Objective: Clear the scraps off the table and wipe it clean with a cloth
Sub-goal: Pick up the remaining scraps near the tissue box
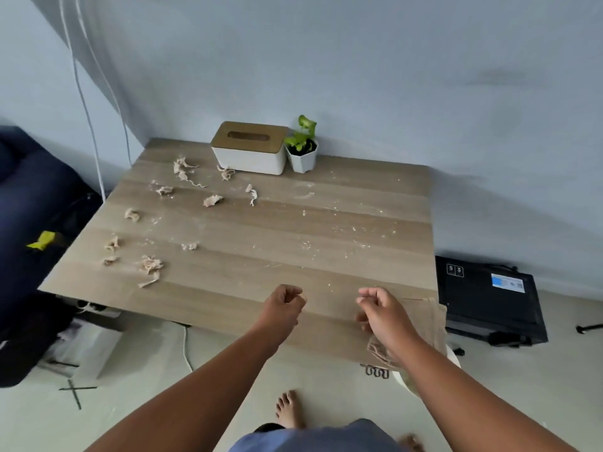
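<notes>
Both hands hover, left hand [284, 301] fisted, right hand [380, 305] loosely curled, both seemingly empty; scraps [150, 265] lie left across the counter [326, 230], nearer the left.

Head-worn view, down over table [248, 230]

Readable marks: two digits on the black box

The black box [489, 305] on the floor right of the bench carries "5" and "3" in small white-outlined squares near its top left corner; its blue-and-white label [508, 283] is too blurred to read.
</notes>
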Action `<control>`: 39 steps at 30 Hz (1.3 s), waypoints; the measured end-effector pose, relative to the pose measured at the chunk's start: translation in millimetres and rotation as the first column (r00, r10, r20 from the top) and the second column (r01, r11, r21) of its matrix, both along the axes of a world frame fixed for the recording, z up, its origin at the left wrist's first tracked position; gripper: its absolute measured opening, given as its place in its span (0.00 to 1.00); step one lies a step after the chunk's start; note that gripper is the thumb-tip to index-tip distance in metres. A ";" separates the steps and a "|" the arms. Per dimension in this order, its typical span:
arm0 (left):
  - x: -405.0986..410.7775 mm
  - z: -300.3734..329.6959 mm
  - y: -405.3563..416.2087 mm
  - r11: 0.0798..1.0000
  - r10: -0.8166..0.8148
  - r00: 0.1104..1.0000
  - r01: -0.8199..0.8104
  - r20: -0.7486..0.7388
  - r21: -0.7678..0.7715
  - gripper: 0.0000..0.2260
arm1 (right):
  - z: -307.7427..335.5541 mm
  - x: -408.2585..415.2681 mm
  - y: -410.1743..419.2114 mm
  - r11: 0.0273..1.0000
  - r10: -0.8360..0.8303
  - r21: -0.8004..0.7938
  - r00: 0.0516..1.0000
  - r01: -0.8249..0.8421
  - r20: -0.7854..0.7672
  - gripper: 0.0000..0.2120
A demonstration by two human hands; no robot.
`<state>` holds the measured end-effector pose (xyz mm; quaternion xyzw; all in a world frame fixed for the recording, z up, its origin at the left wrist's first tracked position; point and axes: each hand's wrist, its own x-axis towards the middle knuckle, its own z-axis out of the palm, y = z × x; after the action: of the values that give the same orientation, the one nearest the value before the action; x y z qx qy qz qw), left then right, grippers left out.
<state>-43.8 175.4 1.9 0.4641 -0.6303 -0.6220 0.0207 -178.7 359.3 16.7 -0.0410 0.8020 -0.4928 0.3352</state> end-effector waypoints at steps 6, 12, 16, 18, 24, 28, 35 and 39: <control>48.1 -12.5 -87.0 0.997 0.052 0.998 -0.050 0.041 -0.060 0.05 | -4.5 31.4 -82.0 0.996 0.089 0.007 0.996 -0.089 -0.003 0.06; 83.5 -17.0 -143.8 0.989 0.116 0.991 -0.110 0.062 -0.098 0.05 | 5.3 42.8 -137.0 0.982 0.187 0.042 0.982 -0.186 -0.014 0.07; 91.1 -18.2 -170.5 0.979 0.172 0.982 -0.160 0.082 -0.130 0.05 | 5.1 36.4 -170.6 0.975 0.217 0.048 0.976 -0.217 -0.006 0.06; 91.9 -18.5 -185.4 0.969 0.191 0.977 -0.172 0.096 -0.180 0.05 | 1.9 31.3 -188.7 0.970 0.236 0.053 0.972 -0.235 -0.010 0.07; 84.1 -12.7 -248.4 0.890 0.100 0.949 0.049 0.300 -0.452 0.12 | -14.0 8.7 -249.3 0.958 0.285 0.061 0.957 -0.282 -0.051 0.09; 74.9 -9.4 -285.8 0.854 0.070 0.919 0.146 0.388 -0.499 0.16 | -25.7 -16.3 -292.9 0.938 0.339 0.116 0.933 -0.326 -0.121 0.12; 52.4 -22.1 -313.1 0.775 -0.099 0.881 0.360 0.462 -0.520 0.13 | -43.9 -59.6 -353.8 0.846 0.524 0.275 0.807 -0.456 -0.272 0.24; 45.3 -32.1 -320.4 0.761 -0.164 0.871 0.410 0.462 -0.502 0.03 | -49.7 -80.2 -386.5 0.832 0.543 0.339 0.771 -0.439 -0.332 0.26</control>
<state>1.6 -145.0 -30.3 0.4445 -0.8464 -0.2869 -0.0612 -258.9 -27.1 -33.0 -0.3129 0.8689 -0.2651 0.2772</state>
